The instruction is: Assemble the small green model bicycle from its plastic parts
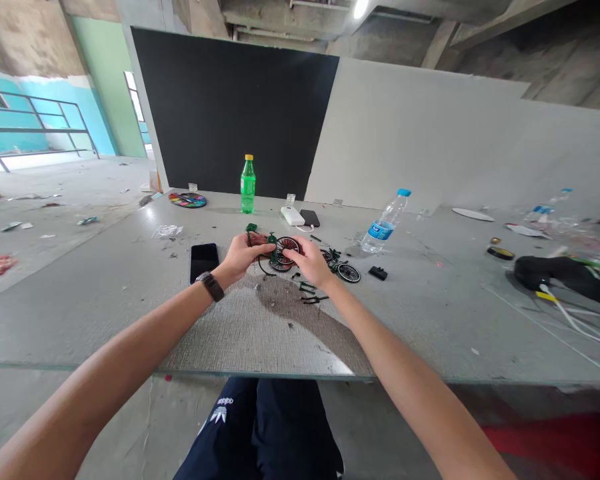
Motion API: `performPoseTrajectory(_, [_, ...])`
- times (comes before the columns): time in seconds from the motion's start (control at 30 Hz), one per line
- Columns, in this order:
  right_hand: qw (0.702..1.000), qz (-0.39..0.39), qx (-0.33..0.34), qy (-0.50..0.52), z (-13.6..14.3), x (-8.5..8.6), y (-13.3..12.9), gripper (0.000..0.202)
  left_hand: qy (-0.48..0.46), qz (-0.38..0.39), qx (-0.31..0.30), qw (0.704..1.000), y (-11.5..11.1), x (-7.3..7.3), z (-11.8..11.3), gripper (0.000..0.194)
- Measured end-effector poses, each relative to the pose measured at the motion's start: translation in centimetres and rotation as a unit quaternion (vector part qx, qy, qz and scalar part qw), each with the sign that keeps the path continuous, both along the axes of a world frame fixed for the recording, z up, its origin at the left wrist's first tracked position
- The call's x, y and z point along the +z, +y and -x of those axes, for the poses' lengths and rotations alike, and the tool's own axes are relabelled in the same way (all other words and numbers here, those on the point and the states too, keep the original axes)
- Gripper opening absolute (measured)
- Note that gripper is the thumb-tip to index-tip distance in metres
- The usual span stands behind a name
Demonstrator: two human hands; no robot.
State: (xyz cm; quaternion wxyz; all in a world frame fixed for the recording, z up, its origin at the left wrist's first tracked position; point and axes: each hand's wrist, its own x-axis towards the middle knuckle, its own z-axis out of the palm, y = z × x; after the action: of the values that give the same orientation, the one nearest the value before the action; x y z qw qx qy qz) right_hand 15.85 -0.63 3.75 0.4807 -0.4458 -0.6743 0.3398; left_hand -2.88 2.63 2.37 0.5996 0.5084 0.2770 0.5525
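Your left hand [245, 257]: fingers closed on a green part [272, 248], thumb on top; dark watch [211, 287] at the wrist. Your right hand [307, 259]: thumb and fingers pinching a black spoked wheel [288, 248], held between your two hands, just beside the green part; whether the two pieces are joined, I cannot tell. Just nearer you than your right hand: small green pieces [307, 288] and a dark forked piece [314, 300], loose on the grey table [130, 300]. Right of your right hand: a second spoked wheel [349, 273], lying by dark green parts; farther right, a small black block [378, 273]. Just left of your left hand: one black phone [204, 259], flat. Beyond your left hand: crumpled clear plastic [167, 231], a paint palette [187, 201] farther off, and one yellow-capped green bottle [248, 187], upright. Beyond your right hand: one white device [293, 216] beside a dark one; farther right, one blue-capped water bottle [382, 230]
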Motion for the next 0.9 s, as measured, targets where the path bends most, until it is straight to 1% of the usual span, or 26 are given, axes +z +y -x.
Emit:
performPoseTrajectory(0.1, [0.999,0.001,0.034,0.010,-0.3,-0.1,0.2,0.026,-0.023,0.005,-0.017,1.000,-0.2,0.3,0.1,0.038])
performPoseTrajectory(0.27, [0.996,0.031,0.074,0.049,-0.2,-0.8,0.2,0.041,-0.033,0.009,-0.025,0.999,-0.4,0.2,-0.1,0.036])
performPoseTrajectory(0.37, [0.993,0.046,0.085,0.067,-0.1,-1.3,0.1,0.038,-0.037,0.015,-0.020,0.999,-0.4,0.0,-0.2,0.035])
performPoseTrajectory(0.47, [0.992,0.053,0.090,0.073,0.0,-1.5,0.1,0.035,-0.039,0.026,-0.012,0.999,-0.4,-0.2,-0.1,0.034])
performPoseTrajectory(0.57, [0.993,0.054,0.079,0.075,0.0,-1.5,0.1,0.033,-0.034,0.031,-0.009,0.999,-0.3,-0.4,0.0,0.033])
performPoseTrajectory(0.73, [0.992,0.042,0.081,0.084,-0.1,-1.6,0.3,0.039,-0.041,0.032,-0.023,0.998,-0.3,-0.4,0.0,0.033])
performPoseTrajectory(0.9, [0.992,0.054,0.075,0.090,-0.1,-1.7,0.3,0.044,-0.054,0.038,-0.024,0.998,-0.5,-0.4,-0.1,0.032])
